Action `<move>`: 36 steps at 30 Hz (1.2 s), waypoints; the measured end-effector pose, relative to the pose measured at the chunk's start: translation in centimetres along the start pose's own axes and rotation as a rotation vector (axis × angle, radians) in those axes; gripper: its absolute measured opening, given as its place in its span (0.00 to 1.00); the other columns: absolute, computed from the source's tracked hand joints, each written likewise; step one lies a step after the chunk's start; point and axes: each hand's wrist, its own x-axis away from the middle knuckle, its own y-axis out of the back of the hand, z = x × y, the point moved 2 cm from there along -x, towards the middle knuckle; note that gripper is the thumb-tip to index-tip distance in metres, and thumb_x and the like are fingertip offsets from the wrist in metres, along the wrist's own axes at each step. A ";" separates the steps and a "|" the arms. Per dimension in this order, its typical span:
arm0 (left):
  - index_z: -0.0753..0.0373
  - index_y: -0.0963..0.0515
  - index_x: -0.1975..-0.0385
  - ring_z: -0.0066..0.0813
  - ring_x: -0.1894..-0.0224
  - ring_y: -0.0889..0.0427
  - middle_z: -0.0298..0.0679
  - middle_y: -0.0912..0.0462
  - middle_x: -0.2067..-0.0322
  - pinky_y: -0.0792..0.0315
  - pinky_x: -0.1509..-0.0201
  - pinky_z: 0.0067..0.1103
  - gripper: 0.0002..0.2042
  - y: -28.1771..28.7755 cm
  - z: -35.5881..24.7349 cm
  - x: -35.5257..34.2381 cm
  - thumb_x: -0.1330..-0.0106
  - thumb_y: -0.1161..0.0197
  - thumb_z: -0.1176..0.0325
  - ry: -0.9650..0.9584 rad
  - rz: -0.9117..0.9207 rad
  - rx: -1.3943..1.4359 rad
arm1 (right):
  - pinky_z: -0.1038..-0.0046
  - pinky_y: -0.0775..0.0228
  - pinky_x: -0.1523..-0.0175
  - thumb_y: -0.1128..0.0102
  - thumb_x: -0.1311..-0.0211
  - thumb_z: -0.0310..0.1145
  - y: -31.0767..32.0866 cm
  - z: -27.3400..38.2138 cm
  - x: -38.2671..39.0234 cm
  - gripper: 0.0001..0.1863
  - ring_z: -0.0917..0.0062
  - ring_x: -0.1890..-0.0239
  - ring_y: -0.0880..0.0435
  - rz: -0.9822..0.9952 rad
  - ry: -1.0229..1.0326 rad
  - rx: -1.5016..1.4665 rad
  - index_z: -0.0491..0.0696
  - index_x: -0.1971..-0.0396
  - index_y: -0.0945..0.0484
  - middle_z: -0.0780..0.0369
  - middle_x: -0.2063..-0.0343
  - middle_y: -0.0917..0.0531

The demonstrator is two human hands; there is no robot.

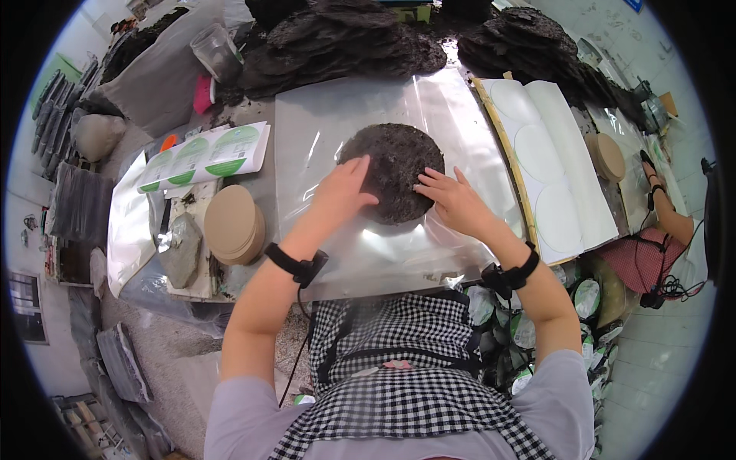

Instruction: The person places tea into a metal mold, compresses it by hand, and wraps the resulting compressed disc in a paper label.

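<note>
A round, flat, nearly black cake with a rough crumbly surface, looking like dried seaweed, lies on a shiny clear plastic sheet in the middle of the table. My left hand rests at the cake's left edge, fingers stretched out and the thumb reaching over its lower left part. On the opposite side, my right hand has its fingers spread, the tips touching the right edge. Neither hand grasps anything. Black straps with small devices circle both wrists.
Stacks of dark cakes line the back. Round tan cardboard discs and a sheet of green-and-white labels sit left. White sheets with round stickers lie right, by a wooden strip. Another person's arm shows far right.
</note>
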 end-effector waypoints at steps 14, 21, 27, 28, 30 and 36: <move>0.86 0.41 0.44 0.53 0.62 0.19 0.58 0.29 0.59 0.22 0.61 0.34 0.48 -7.1 1.9 -6.0 0.58 0.21 0.58 0.124 0.544 -0.305 | 0.65 0.35 0.36 0.24 0.62 0.45 -4.4 -1.2 -8.7 0.50 0.46 0.41 0.28 0.428 -0.060 0.300 0.21 0.46 0.35 0.30 0.45 0.33; 0.75 0.44 0.35 0.53 0.58 0.18 0.62 0.31 0.44 0.22 0.53 0.30 0.46 0.9 0.7 -1.6 0.51 0.25 0.62 -0.237 -0.084 -0.156 | 0.66 0.33 0.37 0.22 0.67 0.49 -5.7 -1.8 -9.3 0.57 0.46 0.44 0.25 0.382 -0.047 0.343 0.21 0.44 0.38 0.28 0.43 0.35; 0.66 0.48 0.30 0.32 0.59 0.16 0.49 0.25 0.46 0.21 0.57 0.26 0.37 3.6 3.6 12.8 0.33 0.39 0.56 0.553 0.012 1.190 | 0.64 0.29 0.43 0.24 0.61 0.45 -5.1 -2.3 -9.6 0.28 0.54 0.49 0.23 0.352 -0.035 0.240 0.34 0.70 0.17 0.45 0.56 0.20; 0.65 0.47 0.30 0.29 0.59 0.16 0.47 0.23 0.49 0.21 0.58 0.24 0.34 4.5 3.3 13.7 0.30 0.42 0.57 0.562 -0.078 1.479 | 0.65 0.29 0.43 0.24 0.61 0.44 -4.2 -2.5 -9.7 0.26 0.55 0.49 0.22 0.380 -0.057 0.182 0.34 0.71 0.18 0.45 0.58 0.19; 0.64 0.44 0.31 0.25 0.63 0.18 0.44 0.20 0.56 0.22 0.60 0.22 0.29 5.1 3.6 16.1 0.28 0.46 0.60 0.473 -0.190 1.846 | 0.66 0.26 0.48 0.28 0.58 0.41 -2.4 -3.3 -9.9 0.24 0.58 0.54 0.18 0.407 -0.109 0.015 0.35 0.68 0.18 0.48 0.63 0.17; 0.66 0.32 0.38 0.33 0.58 0.21 0.43 0.20 0.58 0.26 0.48 0.27 0.28 -2.9 6.1 17.3 0.38 0.35 0.67 0.408 -0.241 0.381 | 0.72 0.24 0.55 0.37 0.40 0.45 6.4 7.5 -3.1 0.24 0.72 0.63 0.15 0.199 0.030 -0.805 0.42 0.51 0.20 0.55 0.62 0.14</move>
